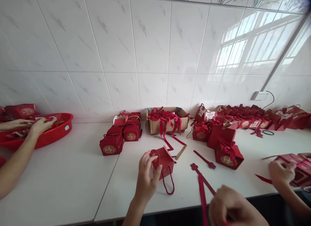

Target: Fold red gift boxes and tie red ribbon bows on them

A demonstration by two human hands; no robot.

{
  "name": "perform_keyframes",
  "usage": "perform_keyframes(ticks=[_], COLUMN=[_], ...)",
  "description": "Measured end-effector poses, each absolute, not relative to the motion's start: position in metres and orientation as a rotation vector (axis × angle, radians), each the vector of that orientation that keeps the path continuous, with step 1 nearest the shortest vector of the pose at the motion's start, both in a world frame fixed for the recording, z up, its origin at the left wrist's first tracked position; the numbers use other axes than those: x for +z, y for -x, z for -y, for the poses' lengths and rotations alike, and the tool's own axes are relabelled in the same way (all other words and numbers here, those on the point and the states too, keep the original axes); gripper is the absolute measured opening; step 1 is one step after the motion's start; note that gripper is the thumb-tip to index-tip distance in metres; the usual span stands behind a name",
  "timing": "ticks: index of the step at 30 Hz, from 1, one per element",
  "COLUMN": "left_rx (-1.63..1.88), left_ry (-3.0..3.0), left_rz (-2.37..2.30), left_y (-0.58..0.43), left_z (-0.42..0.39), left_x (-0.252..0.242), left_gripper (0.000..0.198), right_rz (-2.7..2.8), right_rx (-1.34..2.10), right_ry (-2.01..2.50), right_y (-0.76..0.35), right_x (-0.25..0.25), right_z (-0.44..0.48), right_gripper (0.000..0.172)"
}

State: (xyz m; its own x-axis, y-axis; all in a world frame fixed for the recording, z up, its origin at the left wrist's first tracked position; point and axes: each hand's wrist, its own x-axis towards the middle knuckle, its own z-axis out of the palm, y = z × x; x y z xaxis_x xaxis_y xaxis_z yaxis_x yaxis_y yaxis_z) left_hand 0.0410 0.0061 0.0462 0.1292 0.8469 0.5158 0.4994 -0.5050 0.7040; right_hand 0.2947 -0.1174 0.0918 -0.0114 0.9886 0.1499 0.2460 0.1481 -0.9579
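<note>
My left hand [147,177] grips a small red gift box [164,161] by its left side on the white table [73,180]; the box's cord handle loops toward me. My right hand [230,206] is closed near the table's front edge, pinching a long red ribbon [202,195] that runs up to a knot-shaped end by the box. A second red strip [204,159] lies just beyond it.
A cardboard carton [167,120] of red ribbons stands at the wall, with finished red boxes [121,133] left of it and more [225,141] to the right. One person's hands [39,125] reach into a red basin [52,132] at left; another's hand [282,172] holds a box at right.
</note>
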Motion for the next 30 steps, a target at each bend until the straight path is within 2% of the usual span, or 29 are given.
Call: perform_keyframes(ticks=[4,7,12,17,21,30], left_rx=[1.248,1.115,0.940,0.860,0.896,1.052], left_ry=[-2.111,-2.110,-2.087,-2.102,-2.165,-2.303], left_rz=[-1.362,-1.330,-1.111,-1.060,-1.083,-1.072], left_y=[-0.061,-0.063,-0.053,-0.050,-0.055,-0.067], left_z=[-0.026,-0.029,-0.013,-0.003,-0.004,-0.006], left_x=[0.047,0.045,0.051,0.055,0.059,0.069], left_gripper=[0.029,0.031,0.047,0.054,0.047,0.025], right_rz=[1.409,1.329,1.320,1.227,1.139,1.167], right_rx=[1.199,1.097,1.032,1.383,1.509,1.527], right_ry=[1.224,1.368,1.419,1.208,1.074,1.006], right_y=[-0.278,-0.269,-0.256,-0.245,-0.242,-0.242], right_x=[0.098,0.097,0.087,0.071,0.064,0.068], right_z=[0.088,0.065,0.048,0.041,0.035,0.027], right_gripper=[0.046,0.049,0.053,0.052,0.049,0.042])
